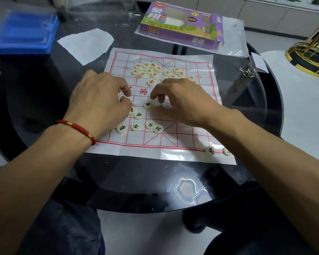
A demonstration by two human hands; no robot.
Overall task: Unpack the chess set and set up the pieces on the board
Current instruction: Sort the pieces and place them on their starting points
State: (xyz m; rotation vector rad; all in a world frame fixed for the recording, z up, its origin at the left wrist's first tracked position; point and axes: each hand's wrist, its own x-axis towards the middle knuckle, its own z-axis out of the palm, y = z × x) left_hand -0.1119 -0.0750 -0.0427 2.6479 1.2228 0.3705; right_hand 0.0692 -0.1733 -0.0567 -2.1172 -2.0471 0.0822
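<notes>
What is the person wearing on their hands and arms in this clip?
Both forearms are bare, with no sleeves in view. The left wrist carries a red cord bracelet with small gold beads. The left hand and right hand have no gloves, and no rings or watch are visible.

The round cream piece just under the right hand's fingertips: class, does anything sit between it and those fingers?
Nothing visible does. The round cream piece lies bare on the paper board, with the right hand directly above.

White board (pixel 190 137) red grid; cream pieces (pixel 136 127) red/black characters; purple box (pixel 180 32).
</notes>
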